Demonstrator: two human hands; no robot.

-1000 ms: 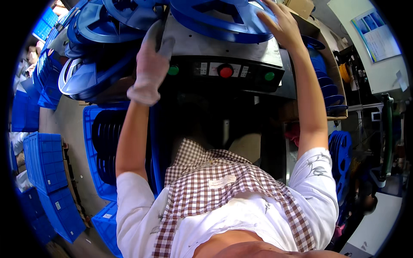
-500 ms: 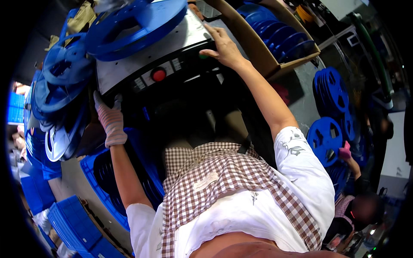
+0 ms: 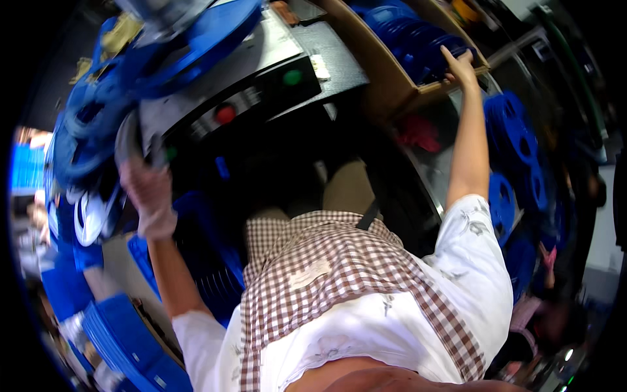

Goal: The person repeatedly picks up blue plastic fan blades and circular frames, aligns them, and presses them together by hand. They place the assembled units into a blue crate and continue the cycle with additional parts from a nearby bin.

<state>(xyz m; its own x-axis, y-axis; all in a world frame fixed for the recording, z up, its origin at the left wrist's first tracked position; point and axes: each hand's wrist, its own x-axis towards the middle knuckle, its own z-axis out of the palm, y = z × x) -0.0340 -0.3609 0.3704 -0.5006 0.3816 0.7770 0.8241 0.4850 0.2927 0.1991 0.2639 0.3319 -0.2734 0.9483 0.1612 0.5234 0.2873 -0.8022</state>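
My left hand (image 3: 146, 189), in a pale striped glove, is beside the left front corner of a metal-topped machine (image 3: 277, 46). Its fingers are apart and smeared by motion; nothing shows between them. My bare right hand (image 3: 462, 67) reaches to the near end of a cardboard box (image 3: 406, 98) at the upper right. Several blue plastic discs (image 3: 411, 42) stand packed in it. The right fingers are spread against the nearest disc, without a visible closed grip. A large blue reel (image 3: 225, 39) lies on the machine, partly under a blurred metal part.
A red button (image 3: 225, 114) and a green button (image 3: 292, 78) are on the machine's front. Blue reels (image 3: 85, 137) crowd its left side; more reels (image 3: 513, 130) stand at right. Blue crates (image 3: 130, 340) sit at lower left. A co-worker's pink-gloved hand (image 3: 547, 260) shows at right.
My right hand has left the machine's front edge and moved right to the discs in the box. My left hand has shifted slightly left and down. The view has moved a little.
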